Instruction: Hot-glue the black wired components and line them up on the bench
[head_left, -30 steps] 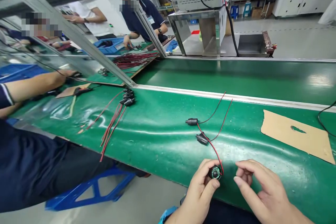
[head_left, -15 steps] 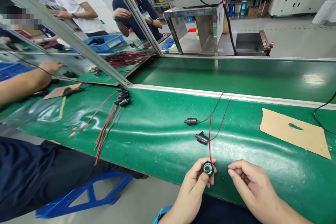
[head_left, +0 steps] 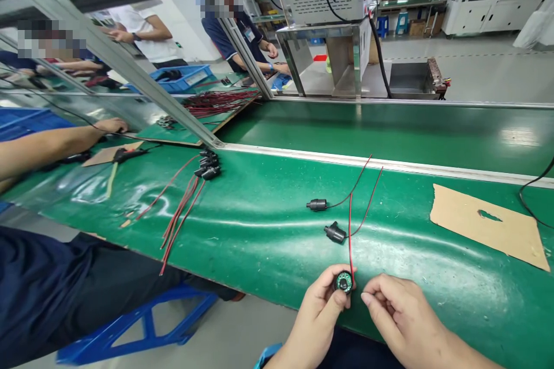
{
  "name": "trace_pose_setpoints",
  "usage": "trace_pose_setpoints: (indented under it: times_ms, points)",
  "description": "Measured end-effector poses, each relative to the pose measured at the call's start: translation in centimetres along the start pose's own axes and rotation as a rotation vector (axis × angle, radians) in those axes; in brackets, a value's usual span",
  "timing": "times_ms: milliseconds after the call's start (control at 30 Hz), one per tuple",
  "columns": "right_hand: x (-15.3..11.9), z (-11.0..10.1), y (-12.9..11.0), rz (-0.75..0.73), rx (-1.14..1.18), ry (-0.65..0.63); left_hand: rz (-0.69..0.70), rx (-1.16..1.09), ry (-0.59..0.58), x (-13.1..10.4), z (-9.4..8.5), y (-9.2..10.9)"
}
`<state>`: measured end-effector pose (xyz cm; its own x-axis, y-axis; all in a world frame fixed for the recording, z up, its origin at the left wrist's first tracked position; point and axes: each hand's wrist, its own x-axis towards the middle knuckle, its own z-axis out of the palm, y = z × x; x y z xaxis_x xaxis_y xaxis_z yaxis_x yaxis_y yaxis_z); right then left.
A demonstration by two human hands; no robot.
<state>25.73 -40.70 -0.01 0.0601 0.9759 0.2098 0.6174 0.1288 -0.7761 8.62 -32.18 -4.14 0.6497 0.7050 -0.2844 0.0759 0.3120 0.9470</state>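
Left hand [head_left: 318,314] grip pinches round part [head_left: 343,282] at the near desk [head_left: 268,225] edge, its red wire [head_left: 350,230] running up. Right hand [head_left: 398,314], fingers loosely curled and empty, has moved in, now just beside part. Two black plugs [head_left: 325,219] unmoved beyond; one bundle [head_left: 190,196] left; one cardboard [head_left: 485,225] right.
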Motion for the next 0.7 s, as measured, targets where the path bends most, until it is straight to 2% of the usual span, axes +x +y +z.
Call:
trace_pose_setpoints:
  times_ms: [167, 300, 467, 600, 700]
  points:
    - [-1.1, -0.3, 2.3, 0.056, -0.137, 0.069, 0.084, 0.443, 0.096, 0.8, -1.3, 0.5]
    - [-0.8, -0.5, 4.4, -0.067, -0.449, 0.178, 0.218, 0.729, 0.182, 2.0, -2.5, 0.1]
    - [2.0, 0.0, 7.9, -0.256, -0.788, 0.046, 0.373, 0.952, 0.300, 3.8, -3.4, -1.0]
    - [5.0, 1.9, 12.7, -0.402, -0.891, 0.151, 0.393, 1.028, 0.353, 5.0, -4.6, -1.8]
    - [6.9, 3.1, 16.1, -0.454, -0.950, 0.230, 0.440, 1.078, 0.312, 5.8, -7.0, -1.7]
